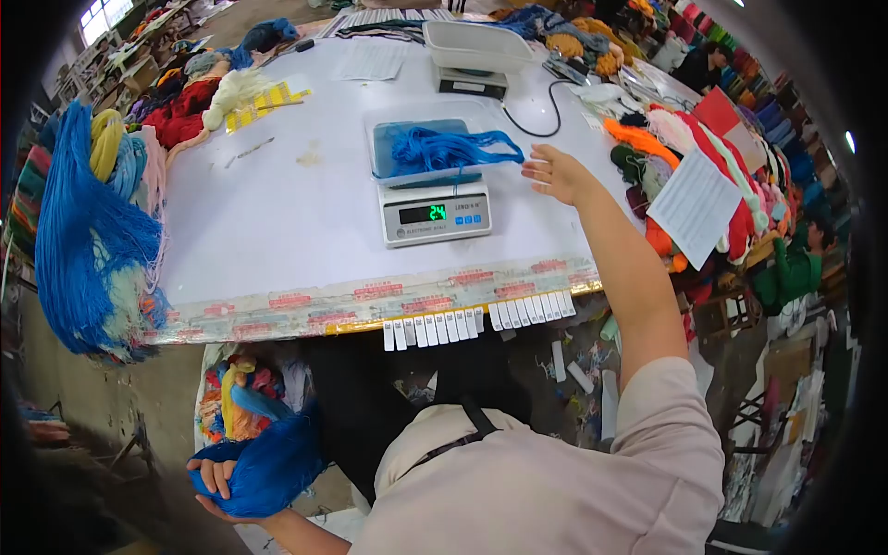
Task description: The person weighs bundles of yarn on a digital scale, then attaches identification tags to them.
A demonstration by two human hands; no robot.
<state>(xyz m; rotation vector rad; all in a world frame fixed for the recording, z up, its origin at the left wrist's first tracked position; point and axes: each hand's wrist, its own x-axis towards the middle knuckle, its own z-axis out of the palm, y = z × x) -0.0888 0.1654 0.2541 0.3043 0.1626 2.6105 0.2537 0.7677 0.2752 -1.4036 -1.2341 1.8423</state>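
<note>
My left hand is wrapped round a thick bundle of blue yarn low at the left, below the table's front edge. My right hand reaches over the table with its fingers stretched out. Its fingertips are right at the tail of a loose blue yarn skein. That skein lies in a clear plastic tray on an electronic scale, trailing over the tray's right side. Green digits glow on the scale's display.
Blue yarn drapes over the table's left edge. Colored skeins and a paper sheet lie at the right. A second scale carries a white tub at the back. Labels hang along the front edge. A person is at the far right.
</note>
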